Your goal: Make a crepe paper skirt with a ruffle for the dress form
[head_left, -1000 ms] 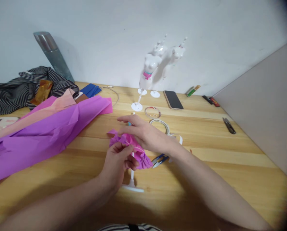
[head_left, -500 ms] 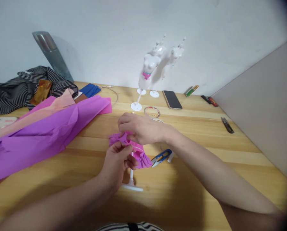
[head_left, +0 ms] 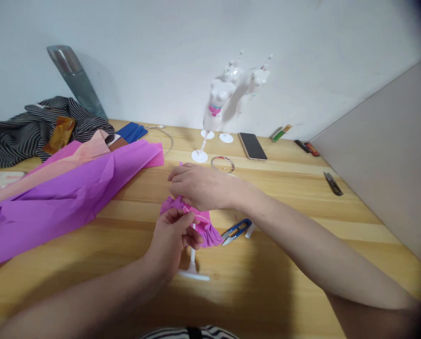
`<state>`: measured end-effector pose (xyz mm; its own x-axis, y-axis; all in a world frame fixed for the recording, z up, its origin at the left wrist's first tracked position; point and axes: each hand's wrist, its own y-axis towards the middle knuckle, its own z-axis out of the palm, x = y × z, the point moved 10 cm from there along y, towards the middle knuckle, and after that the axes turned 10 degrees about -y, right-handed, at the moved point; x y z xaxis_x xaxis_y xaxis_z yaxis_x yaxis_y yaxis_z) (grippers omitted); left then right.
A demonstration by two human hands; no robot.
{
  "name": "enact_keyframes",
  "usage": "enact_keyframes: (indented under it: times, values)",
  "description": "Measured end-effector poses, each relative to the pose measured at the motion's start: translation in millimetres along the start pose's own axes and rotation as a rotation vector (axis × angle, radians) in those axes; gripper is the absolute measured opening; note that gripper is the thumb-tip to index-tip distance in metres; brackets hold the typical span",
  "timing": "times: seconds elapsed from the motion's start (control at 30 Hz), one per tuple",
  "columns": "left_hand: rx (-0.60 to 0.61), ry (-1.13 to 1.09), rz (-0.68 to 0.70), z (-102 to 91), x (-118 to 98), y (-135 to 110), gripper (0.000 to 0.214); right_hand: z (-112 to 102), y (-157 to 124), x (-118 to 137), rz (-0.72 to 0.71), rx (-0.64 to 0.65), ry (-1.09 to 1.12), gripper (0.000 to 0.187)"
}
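Ruffled pink and magenta paper [head_left: 209, 234] wraps around a white stand [head_left: 192, 270], whose base rests on the wooden table. My left hand [head_left: 173, 235] pinches the paper from the near side, by a thin pale strip along its edge. Bent over the top of the stand is my right hand [head_left: 205, 188], its fingers curled and pointing left. Its fingertips are hidden, so what they grip cannot be made out. A sliver of pink shows just beyond its knuckles. Blue-handled thread snips [head_left: 237, 231] lie right beside the paper.
White miniature dress forms [head_left: 219, 92] stand by the wall. To their right lie a phone [head_left: 253, 146], a green-labelled item [head_left: 281, 133] and dark snips [head_left: 333, 183]. A ring-shaped coil [head_left: 223, 164] sits behind my right hand. Purple paper sheets [head_left: 72, 197] and striped cloth [head_left: 16, 132] cover the left.
My right hand has shifted slightly left and up, turning its back more toward me. A bit of pink now shows beyond it. The left hand and the stand stay in place.
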<state>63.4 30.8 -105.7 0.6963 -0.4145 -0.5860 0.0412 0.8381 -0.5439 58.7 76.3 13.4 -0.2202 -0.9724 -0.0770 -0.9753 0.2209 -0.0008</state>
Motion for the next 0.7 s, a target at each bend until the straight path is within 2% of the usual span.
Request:
enact_keyframes:
  times: [0.2, 0.53, 0.7]
  values:
    - [-0.005, -0.033, -0.028, -1.5, 2.7, 1.2, 0.029, 3.1, 4.3, 4.0, -0.026, 0.078, -0.060, 0.013]
    - [0.015, -0.071, -0.052, -2.3, 4.4, 2.6, 0.025, -0.7, 3.4, 10.1, -0.060, 0.103, -0.089, 0.012]
    - [0.012, -0.075, -0.054, -2.0, 4.0, 2.4, 0.026, -0.3, -0.2, 9.8, -0.031, 0.127, -0.065, 0.016]
